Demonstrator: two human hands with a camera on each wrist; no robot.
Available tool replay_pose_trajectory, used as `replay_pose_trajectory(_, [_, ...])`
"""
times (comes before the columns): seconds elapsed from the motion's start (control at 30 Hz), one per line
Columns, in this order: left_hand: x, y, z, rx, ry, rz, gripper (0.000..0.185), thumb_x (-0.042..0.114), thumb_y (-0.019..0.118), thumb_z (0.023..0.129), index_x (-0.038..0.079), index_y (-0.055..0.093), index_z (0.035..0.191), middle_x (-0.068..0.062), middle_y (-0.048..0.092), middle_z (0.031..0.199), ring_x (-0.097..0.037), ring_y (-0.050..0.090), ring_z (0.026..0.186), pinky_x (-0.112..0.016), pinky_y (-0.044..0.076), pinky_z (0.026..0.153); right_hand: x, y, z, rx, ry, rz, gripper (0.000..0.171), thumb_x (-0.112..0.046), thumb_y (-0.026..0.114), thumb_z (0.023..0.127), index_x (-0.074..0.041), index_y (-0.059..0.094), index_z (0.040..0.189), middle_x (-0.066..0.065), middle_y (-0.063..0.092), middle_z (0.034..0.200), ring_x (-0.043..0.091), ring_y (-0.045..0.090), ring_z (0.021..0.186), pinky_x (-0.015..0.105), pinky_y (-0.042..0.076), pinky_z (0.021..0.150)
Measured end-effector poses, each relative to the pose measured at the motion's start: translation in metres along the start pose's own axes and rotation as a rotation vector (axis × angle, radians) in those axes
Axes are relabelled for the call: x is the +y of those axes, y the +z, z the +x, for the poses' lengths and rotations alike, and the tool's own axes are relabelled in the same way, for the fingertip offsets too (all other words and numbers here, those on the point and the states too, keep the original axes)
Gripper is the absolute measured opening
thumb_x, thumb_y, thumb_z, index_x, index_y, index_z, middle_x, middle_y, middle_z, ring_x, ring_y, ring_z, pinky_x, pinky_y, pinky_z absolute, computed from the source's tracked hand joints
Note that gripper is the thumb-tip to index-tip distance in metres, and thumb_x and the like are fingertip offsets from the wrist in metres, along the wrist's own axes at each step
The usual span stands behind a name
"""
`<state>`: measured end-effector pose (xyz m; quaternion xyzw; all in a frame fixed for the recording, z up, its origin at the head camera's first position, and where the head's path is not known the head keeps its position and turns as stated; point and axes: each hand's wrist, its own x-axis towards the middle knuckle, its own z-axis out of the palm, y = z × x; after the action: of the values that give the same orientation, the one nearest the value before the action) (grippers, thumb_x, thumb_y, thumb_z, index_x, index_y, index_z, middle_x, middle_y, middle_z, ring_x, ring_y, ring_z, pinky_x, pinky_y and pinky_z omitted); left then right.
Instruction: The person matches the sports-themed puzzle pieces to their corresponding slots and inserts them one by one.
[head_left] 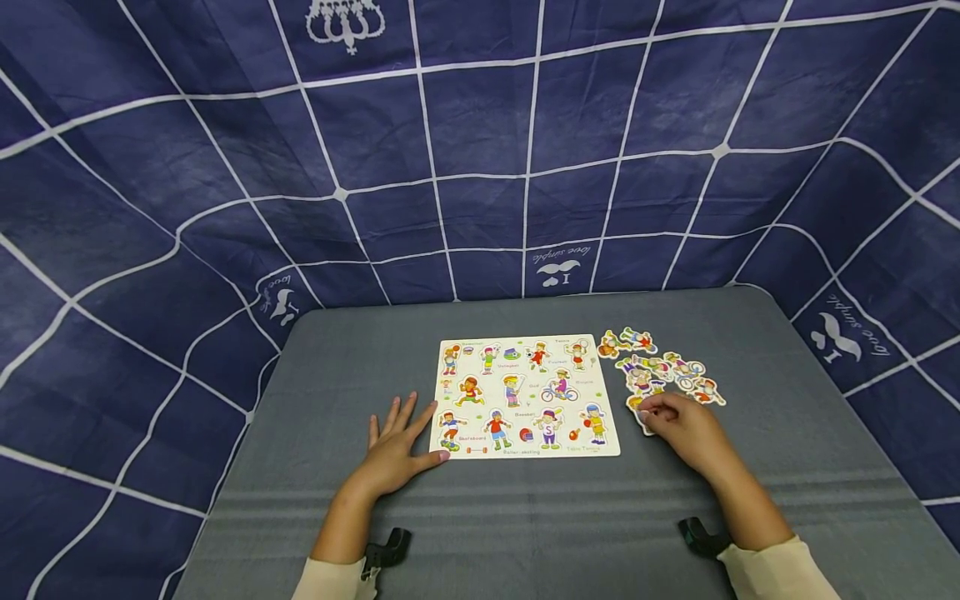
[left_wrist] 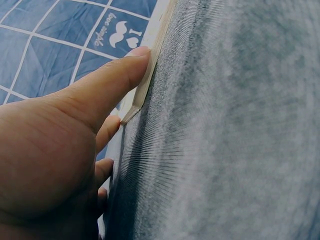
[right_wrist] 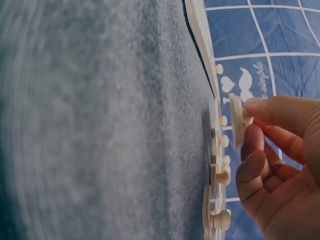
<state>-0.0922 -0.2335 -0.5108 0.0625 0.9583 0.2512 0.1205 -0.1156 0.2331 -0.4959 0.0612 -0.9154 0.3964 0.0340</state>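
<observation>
A flat wooden peg puzzle board, printed with children at sports, lies on the grey table. My left hand rests beside its left side, fingers spread, the thumb touching the board's near left corner. To the right of the board, my right hand pinches a small puzzle piece by its knob. The right wrist view shows that piece tilted on edge, raised above the other pieces; the fingers hide part of it in the head view.
Several loose puzzle pieces with round knobs lie in a cluster right of the board, some overlapping. Grey cloth covers the table. A dark blue curtain with white lines stands behind and at both sides.
</observation>
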Motion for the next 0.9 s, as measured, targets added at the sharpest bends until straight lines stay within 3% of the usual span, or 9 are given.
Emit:
replay_pose_trajectory(0.43, [0.001,-0.001,-0.001,0.003,-0.007,-0.007,0.091,0.063,0.071,0.085,0.031,0.031,0.16,-0.011,0.008,0.172,-0.041,-0.003,0.158,-0.072,-0.011,0.118,-0.015,0.007,0.003,0.053,-0.061,0.107,0.005,-0.011,0.076,0.09,-0.007,0.075,0.093,0.003,0.063,0.083,-0.002,0.052,0.065,0.018,0.045,0.056])
replay_pose_trajectory(0.9, [0.002,-0.001,-0.001,0.005,-0.008,-0.013,0.09,0.061,0.072,0.086,0.031,0.032,0.16,-0.011,0.009,0.172,-0.04,-0.003,0.159,-0.071,-0.011,0.119,-0.03,0.021,0.015,0.047,-0.086,0.113,0.007,-0.013,0.079,0.088,-0.011,0.075,0.094,-0.001,0.059,0.079,0.001,0.05,0.064,0.02,0.043,0.055])
